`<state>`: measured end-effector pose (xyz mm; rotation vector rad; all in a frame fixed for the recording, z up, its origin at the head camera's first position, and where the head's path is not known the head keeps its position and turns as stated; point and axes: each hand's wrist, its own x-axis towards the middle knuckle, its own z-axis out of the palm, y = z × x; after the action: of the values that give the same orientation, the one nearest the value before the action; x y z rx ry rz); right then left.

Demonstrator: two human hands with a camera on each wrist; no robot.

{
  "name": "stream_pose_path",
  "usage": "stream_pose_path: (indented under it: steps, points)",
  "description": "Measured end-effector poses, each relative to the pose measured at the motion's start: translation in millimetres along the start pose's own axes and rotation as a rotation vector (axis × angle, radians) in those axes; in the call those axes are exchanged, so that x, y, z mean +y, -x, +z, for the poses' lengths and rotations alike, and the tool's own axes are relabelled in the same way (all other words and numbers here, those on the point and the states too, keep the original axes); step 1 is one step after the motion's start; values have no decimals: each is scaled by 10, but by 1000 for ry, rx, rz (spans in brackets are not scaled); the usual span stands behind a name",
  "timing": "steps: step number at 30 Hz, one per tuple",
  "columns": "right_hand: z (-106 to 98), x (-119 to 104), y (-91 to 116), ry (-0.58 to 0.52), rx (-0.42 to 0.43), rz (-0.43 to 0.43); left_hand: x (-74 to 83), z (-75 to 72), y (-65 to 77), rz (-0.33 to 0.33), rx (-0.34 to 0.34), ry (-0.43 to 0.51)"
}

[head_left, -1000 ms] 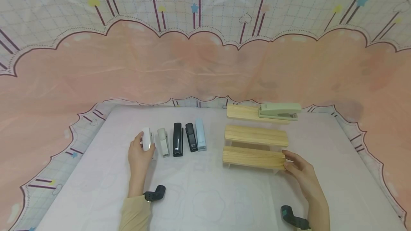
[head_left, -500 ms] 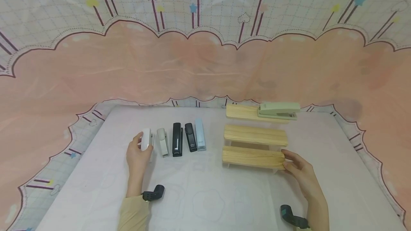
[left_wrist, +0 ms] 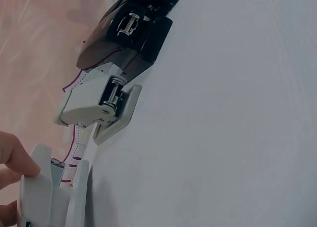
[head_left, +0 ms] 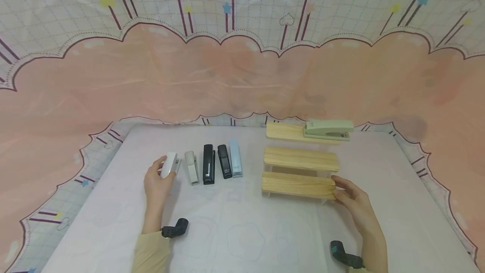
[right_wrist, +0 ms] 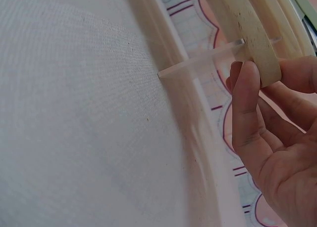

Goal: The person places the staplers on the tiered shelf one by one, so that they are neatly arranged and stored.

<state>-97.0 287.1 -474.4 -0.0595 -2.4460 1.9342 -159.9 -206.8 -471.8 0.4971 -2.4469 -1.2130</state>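
Observation:
In the head view my left hand (head_left: 156, 186) grips a white stapler (head_left: 169, 165) between thumb and fingers, at the left end of a row of staplers. The white stapler leans, its top end toward the right. Close up in the left wrist view, fingertips (left_wrist: 29, 166) press on its side. On the right, my right hand (head_left: 358, 207) pinches the right end of the lowest board (head_left: 297, 185) of a three-step wooden stand; the right wrist view shows thumb and fingers around that board end (right_wrist: 266, 64). A pale green stapler (head_left: 329, 129) lies on the top board.
Right of the white stapler stand a small light grey stapler (head_left: 192, 168), a large black one (head_left: 208, 164), a smaller black one (head_left: 225, 161) and a light blue one (head_left: 235, 159). The middle board (head_left: 301, 159) lies behind the lowest. A white cloth (head_left: 242, 222) covers the table.
My left hand has shifted a little to the left with the white stapler, which now tilts more and sits farther from the light grey one. My right hand stays on the stand.

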Motion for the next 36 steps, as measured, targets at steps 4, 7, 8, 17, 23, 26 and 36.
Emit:
stream_pose_path:
  steps: [4, 7, 8, 17, 23, 26, 36]
  points:
    - [-1, 2, -3, -10, -3, -10, 44, -54, -10, 9, -6, -1]
    - [-4, -1, -4, -10, -4, -14, 92, -87, -19, 21, -7, -2]
    - [-5, -3, -5, -10, -4, -14, 111, -96, -24, 25, -4, -5]
    - [-7, -14, -4, -5, -1, -6, 241, -145, -71, 92, 15, -13]
    - [-7, -3, -8, -25, -6, -15, 320, -141, -113, 144, 1, -22]
    - [-6, -1, -9, -24, -7, -7, 372, -137, -130, 171, -3, -21]
    - [-6, -15, -1, -6, -8, 7, 596, -69, -206, 225, -57, 5]
